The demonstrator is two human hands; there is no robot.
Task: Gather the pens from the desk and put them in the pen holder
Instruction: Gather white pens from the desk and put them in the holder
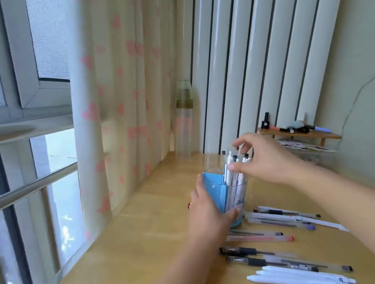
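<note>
A clear pen holder (236, 195) with a blue insert stands on the wooden desk (147, 234), several white pens upright inside it. My left hand (208, 208) wraps around the holder's left side and base. My right hand (261, 159) hovers at the holder's top, thumb and fingers pinched on the white pens (232, 174) sticking out. Loose pens (283, 244) lie in a row on the desk to the holder's right: clear ones, black-grip ones, a red-capped one and several white ones near the front.
A tall clear bottle (184, 122) stands behind the holder by the heart-print curtain (123, 98). A small wooden shelf (300, 133) with markers sits at the back right against the wall. The window and a rail run along the desk's left edge.
</note>
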